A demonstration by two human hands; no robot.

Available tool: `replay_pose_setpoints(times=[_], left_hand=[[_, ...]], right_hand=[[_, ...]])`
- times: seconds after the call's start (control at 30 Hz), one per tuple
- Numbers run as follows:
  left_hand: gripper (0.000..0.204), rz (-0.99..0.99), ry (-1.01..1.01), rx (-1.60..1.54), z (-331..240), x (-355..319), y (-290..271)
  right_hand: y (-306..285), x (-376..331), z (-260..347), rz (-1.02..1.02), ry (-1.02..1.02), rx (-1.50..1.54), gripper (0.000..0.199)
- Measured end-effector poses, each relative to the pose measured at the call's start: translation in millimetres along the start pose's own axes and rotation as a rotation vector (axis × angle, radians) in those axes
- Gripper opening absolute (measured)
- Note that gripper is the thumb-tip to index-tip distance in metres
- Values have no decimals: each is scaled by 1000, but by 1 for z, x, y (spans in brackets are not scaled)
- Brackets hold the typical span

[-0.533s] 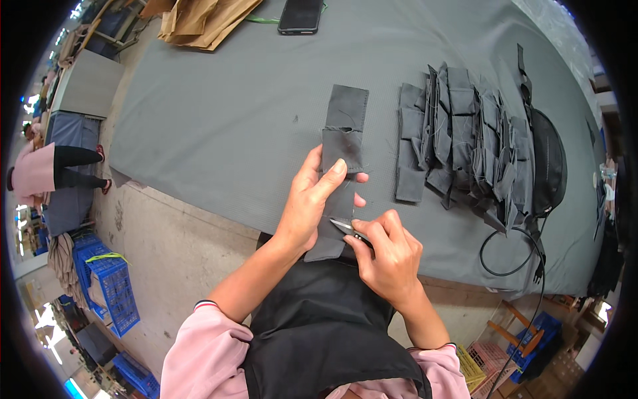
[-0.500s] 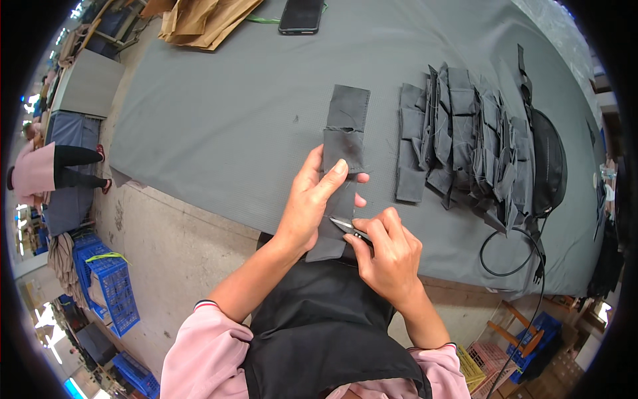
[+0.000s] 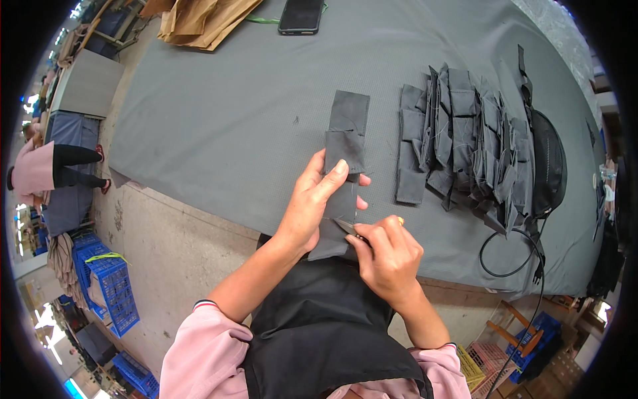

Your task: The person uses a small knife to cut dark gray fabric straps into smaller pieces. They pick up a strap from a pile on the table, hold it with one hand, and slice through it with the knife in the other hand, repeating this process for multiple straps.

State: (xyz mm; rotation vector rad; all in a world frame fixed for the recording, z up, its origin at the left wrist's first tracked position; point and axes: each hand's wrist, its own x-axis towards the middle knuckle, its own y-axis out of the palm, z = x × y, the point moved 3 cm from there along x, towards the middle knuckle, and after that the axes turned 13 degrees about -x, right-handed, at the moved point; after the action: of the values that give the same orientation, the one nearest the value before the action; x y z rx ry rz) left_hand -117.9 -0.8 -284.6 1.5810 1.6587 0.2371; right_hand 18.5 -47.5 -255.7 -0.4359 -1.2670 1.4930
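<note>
A long dark grey fabric strip with folded, stitched sections runs from the table towards my lap, its lower end reaching the table's near edge. My left hand is closed on its middle, thumb on top and fingers underneath, with fingertips showing past the right side. In my right hand is a small pair of thread snips, mostly covered by my curled fingers. Their pointed metal tip lies at a seam on the lower part of the strip, just below my left hand. A yellow band shows on one right finger.
To the right stands a bundle of similar grey strips, beside a black bag with a strap and a looped cord. Brown paper and a phone lie at the far side. Blue crates and another person are on the left.
The strip's far end has shifted slightly towards me and its flap lies flatter. My right fingers have curled in more, and less of the snips' blade shows.
</note>
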Motion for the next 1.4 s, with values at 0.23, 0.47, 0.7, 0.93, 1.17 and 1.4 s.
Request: replay_pose_setpoints(times=[0.23,0.47,0.7,0.93,1.17,1.4], left_hand=[[51,59,-228,-106,7,-6,-8],[76,117,-190,114,9,-33,3],[41,63,-299,-8,30,-47,-10],[40,144,138,260,23,-40,-21],[28,323,429,850,4,-42,-5],[29,452,537,975,2,-33,-9]], right_hand=[[3,8,-25,7,357,421,40],[27,19,-36,-80,158,293,36],[23,26,-40,-47,846,1233,8],[34,27,-37,49,894,1435,8],[40,24,-36,188,948,1471,7],[56,14,-48,252,757,1092,15]])
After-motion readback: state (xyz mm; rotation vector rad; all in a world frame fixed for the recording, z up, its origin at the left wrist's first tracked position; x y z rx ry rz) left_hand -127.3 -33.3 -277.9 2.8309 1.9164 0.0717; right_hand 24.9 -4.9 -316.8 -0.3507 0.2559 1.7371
